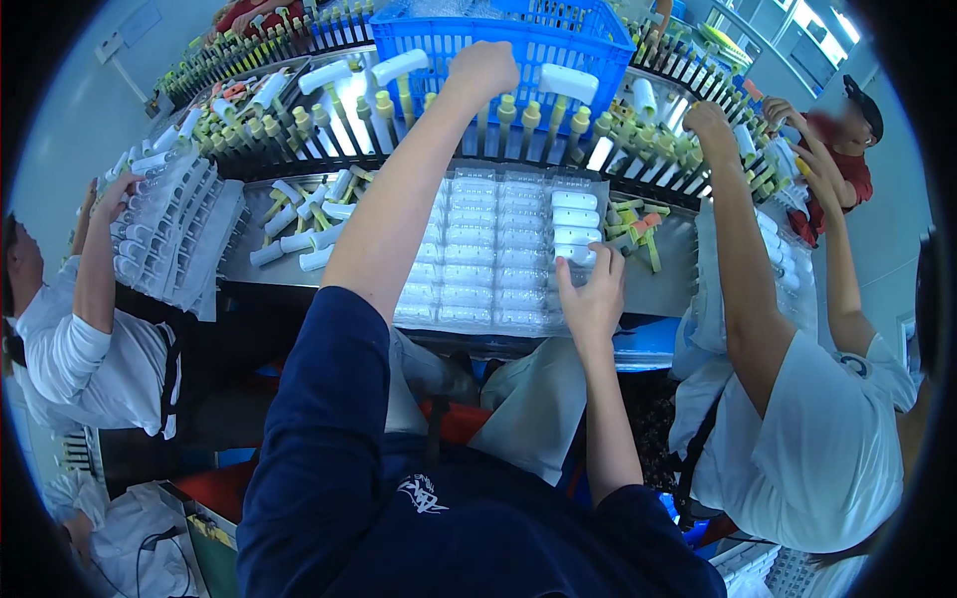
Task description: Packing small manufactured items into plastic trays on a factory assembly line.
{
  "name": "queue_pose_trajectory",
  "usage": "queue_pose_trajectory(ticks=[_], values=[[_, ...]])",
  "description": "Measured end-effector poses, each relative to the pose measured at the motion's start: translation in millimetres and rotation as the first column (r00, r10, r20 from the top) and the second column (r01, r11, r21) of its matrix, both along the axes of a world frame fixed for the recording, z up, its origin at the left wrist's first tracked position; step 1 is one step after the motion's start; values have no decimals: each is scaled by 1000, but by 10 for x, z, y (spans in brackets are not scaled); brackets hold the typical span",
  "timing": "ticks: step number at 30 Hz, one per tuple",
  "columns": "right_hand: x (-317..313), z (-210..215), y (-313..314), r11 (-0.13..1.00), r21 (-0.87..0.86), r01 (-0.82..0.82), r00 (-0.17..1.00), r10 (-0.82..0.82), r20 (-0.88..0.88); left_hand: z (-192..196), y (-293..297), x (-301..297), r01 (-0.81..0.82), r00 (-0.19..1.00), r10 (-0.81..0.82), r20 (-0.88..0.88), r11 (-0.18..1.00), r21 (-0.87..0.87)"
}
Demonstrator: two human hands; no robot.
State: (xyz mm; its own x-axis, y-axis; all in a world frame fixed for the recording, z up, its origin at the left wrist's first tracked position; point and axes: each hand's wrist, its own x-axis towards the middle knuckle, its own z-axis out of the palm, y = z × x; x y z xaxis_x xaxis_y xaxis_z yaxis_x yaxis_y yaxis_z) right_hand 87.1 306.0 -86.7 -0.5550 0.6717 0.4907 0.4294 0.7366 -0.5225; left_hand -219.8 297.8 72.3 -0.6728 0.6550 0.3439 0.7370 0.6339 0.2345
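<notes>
L hand [482, 72] fisted at rack of pegs [518, 112], grip contents n/k; R hand [592, 289] open, fingertips seating white tube [576, 251] in clear tray [488, 249] below.

So there's a metal bench [658, 284], and a clear plastic tray [488, 264] sits flat in the middle of it. Left of the tray: loose white tubes [299, 224]. Right of it: a few green and orange sticks [638, 224].

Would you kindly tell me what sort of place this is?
Probably a factory packing line: a conveyor of pegs carrying white tubes, clear blister trays being filled, and co-workers alongside.
</notes>
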Motion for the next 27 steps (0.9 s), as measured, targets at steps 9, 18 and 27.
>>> queue_pose_trajectory(ticks=[9,18,27], values=[[-114,83,47,997,46,55,992,-60,111,-414,-750,-190,42,793,110,-599,972,233],[-65,29,102,997,82,14,996,-21,87,-1319,-240,1210,600,800,-551,-238,720,350],[-62,-74,121,987,154,-37,999,35,17,-1750,159,1121,535,831,-556,-10,795,286]])
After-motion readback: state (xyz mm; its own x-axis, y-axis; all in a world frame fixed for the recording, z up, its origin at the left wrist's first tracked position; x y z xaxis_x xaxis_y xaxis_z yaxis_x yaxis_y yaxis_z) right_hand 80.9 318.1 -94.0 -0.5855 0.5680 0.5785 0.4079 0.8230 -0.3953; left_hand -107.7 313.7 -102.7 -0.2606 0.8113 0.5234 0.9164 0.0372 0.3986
